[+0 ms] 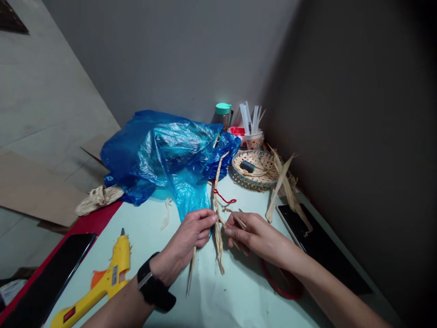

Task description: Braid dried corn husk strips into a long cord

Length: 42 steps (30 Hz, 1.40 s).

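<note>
Just below mid-frame, the left hand point(193, 234) and right hand point(254, 234) both pinch the dried husk strip point(219, 248) over the table point(239, 291); close, gentle pinches likely keep its brittle fibres from splitting

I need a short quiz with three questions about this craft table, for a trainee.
1. True or false: the yellow glue gun lies on the table.
2. Which wrist bears the black watch? A. left B. right
3. Fill in: the left hand and the right hand pinch a straw strip that carries a ___ thread.
Key: 1 true; 2 A; 3 red.
</note>
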Available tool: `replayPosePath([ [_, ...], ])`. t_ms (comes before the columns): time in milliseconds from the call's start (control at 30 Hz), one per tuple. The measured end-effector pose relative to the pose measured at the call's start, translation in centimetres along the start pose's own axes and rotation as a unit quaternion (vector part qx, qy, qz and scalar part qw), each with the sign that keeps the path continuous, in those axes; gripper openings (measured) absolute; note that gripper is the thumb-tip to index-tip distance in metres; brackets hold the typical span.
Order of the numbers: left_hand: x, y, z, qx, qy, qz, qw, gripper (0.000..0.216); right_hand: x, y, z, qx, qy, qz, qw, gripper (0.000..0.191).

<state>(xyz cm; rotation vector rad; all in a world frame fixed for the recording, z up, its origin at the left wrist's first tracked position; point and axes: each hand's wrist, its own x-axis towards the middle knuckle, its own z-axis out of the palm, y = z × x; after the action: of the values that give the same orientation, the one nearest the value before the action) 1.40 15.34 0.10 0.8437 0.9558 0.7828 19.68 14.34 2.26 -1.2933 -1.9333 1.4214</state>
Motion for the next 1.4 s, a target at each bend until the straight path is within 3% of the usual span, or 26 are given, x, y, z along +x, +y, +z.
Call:
replayPosePath([
  [133, 0.1, -0.1, -0.1, -0.008, -0.008, -0.004, 1.000, 0.021, -0.1, -0.2, -0.2, -0.027, 0.003, -0.009, 1.000, 0.023],
  [333, 0.2, -0.1, 0.1, 0.020, 0.029, -0.004, 0.999, 0.024, -0.1, 0.0, 0.1, -0.063, 0.019, -0.013, 0.998, 0.024],
  [733, -0.1, -0.4, 0.4, 0.078, 0.038, 0.026, 0.996, 0.021, -0.2, 0.3, -0.5, -0.020, -0.015, -0.026, 0.999, 0.021],
  [1200, -0.4, -0.2, 0.5, -0.031, -0.001, 0.009, 0.999, 0.015, 0.0, 0.5, -0.8, -0.031, -0.023, -0.002, 0.999, 0.014],
  [1400, -0.2, -0.3, 0.0, -0.013, -0.024, -0.006, 1.000, 0.018, -0.1, 0.2, -0.5, -0.046, -0.013, 0.012, 0.999, 0.017],
])
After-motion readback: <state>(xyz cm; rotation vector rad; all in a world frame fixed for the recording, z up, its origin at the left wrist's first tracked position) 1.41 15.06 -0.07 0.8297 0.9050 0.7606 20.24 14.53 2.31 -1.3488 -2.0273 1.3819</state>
